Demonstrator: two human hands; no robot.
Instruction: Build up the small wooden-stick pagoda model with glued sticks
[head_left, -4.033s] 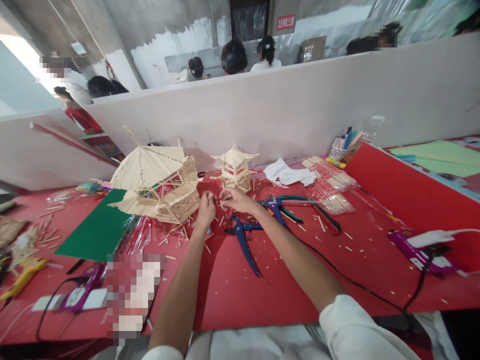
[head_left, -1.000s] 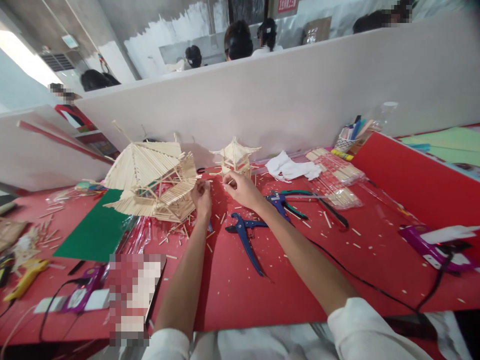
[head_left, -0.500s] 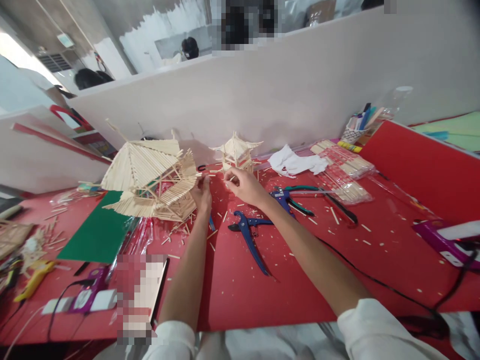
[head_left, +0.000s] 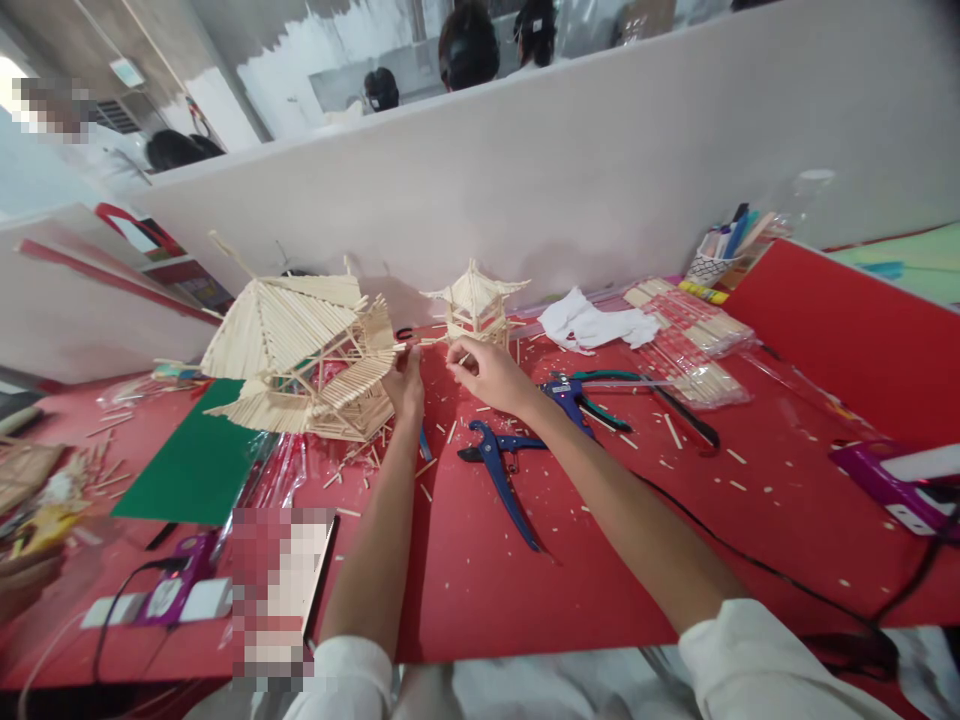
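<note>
My left hand (head_left: 406, 384) is closed at the right eave of a large wooden-stick pavilion model (head_left: 300, 350) and touches its edge. My right hand (head_left: 484, 372) pinches a short wooden stick (head_left: 459, 359) between thumb and forefinger, just in front of a small stick pavilion (head_left: 475, 303). Both hands hover over the red table (head_left: 465, 580), a few centimetres apart. Blue cutters (head_left: 499, 470) lie just below my right wrist.
Green-handled pliers (head_left: 592, 390), packs of sticks (head_left: 690, 345), a white cloth (head_left: 585, 322) and a pen cup (head_left: 712, 258) lie at the right. A purple glue gun (head_left: 892, 480) sits far right, another glue gun (head_left: 169, 590) at the left near a green mat (head_left: 191, 465). Stick offcuts litter the table. People sit beyond the partition.
Both hands have moved slightly away from me toward the two models, the left hand reaching the large model's eave. The camera has tilted down a little.
</note>
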